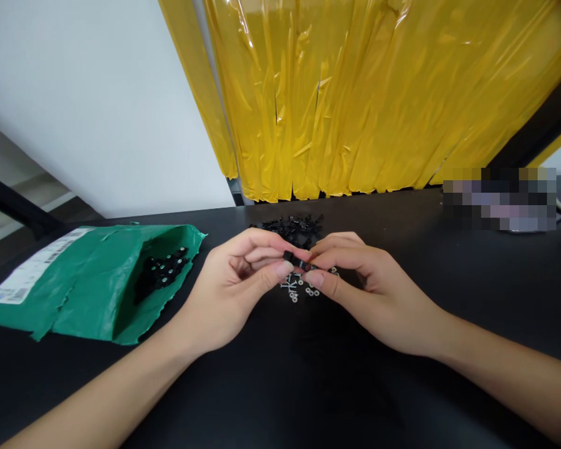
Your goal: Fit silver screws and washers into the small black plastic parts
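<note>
Between the fingertips of both hands is a small black plastic part; its exact kind is too small to make out. My left hand pinches its left end between thumb and fingers. At its right end my right hand pinches it in the same way. Just beyond the fingers lies a pile of small black parts on the table. Below the fingertips are several silvery screws and pale washers or nuts, partly hidden by the hands.
To the left, a torn green mailing bag lies with its mouth towards the hands, holding several black parts with silvery centres. The dark table runs back to yellow plastic strips and a white panel. A blurred-out patch covers the back right.
</note>
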Action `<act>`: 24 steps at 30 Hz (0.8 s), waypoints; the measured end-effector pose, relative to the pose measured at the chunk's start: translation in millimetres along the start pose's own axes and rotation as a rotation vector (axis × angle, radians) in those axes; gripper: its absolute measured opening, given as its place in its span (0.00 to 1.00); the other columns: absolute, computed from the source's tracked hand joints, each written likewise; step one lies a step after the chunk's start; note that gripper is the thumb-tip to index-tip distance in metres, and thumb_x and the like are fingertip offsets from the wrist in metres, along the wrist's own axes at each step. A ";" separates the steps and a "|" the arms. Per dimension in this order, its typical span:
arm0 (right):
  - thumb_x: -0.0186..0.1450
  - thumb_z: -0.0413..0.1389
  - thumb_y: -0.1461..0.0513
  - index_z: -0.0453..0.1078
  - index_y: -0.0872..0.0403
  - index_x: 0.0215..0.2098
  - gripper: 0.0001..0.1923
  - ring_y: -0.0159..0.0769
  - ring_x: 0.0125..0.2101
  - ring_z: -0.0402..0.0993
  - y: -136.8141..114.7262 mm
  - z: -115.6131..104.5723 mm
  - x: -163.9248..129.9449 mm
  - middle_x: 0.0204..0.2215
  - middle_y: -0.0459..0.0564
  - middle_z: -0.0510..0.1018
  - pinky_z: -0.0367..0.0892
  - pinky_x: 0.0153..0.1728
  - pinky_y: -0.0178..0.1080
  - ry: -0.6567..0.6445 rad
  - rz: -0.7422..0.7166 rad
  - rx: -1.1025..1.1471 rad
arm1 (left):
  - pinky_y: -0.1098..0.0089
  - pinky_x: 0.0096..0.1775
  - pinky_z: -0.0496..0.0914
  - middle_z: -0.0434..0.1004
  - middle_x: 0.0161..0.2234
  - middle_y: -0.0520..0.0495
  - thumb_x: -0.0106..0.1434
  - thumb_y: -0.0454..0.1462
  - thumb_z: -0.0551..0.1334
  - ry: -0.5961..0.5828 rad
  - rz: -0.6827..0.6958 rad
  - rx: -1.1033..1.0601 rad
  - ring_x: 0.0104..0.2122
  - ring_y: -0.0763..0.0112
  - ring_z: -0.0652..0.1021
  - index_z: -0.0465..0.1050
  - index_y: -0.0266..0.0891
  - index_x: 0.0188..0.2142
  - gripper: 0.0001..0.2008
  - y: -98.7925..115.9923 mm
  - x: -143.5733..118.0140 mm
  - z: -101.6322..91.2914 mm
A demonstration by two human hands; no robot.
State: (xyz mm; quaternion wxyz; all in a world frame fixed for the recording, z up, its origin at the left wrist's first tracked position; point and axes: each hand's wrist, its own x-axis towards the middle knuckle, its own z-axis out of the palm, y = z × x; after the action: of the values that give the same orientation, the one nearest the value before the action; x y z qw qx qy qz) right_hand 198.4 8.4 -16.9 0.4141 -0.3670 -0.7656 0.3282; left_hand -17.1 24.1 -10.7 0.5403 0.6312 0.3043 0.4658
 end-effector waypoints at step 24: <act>0.64 0.59 0.64 0.76 0.44 0.39 0.08 0.45 0.55 0.62 3.7 -35.1 2.0 0.47 0.46 0.74 0.54 0.59 0.54 -0.445 0.138 -0.370 | 0.78 0.27 0.70 0.84 0.38 0.49 0.70 0.34 0.64 0.221 -0.069 -0.002 0.29 0.77 0.76 0.74 0.41 0.42 0.02 -2.9 3.3 0.0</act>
State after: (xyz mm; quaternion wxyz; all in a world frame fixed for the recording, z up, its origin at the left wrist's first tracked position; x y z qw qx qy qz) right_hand 229.5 19.0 -3.6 0.1389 -0.4063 -0.8576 0.2830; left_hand -15.5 27.7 -12.7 0.5198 0.5647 0.3833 0.5138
